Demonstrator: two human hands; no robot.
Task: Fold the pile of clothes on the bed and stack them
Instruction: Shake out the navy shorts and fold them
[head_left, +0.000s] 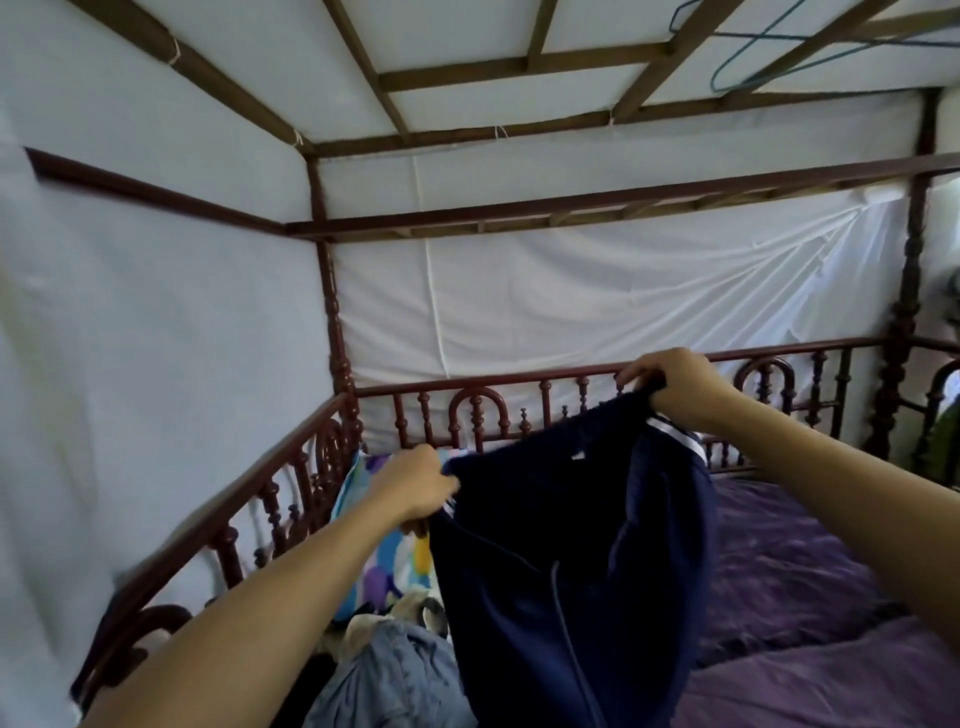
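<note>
Two hands, one garment held up. The left hand (415, 488) and right hand (670, 379) each have fingers curled tight onto the top edge of a navy garment (571, 545), the right higher than the left.

The garment hangs above the bed, clear of the purple sheet (805, 597). It is dark blue with white stripes near both grips, and a thin cord trails down the front.

Pile at lower left, at least two pieces:
- one light-blue denim item (395, 675)
- one cream-and-dark item (374, 623), kind unclear

One multicoloured pillow (384, 551) lies against the carved wooden rail (519, 405). White cloth lines the canopy frame. A teal wire hanger (753, 52) hangs overhead.
</note>
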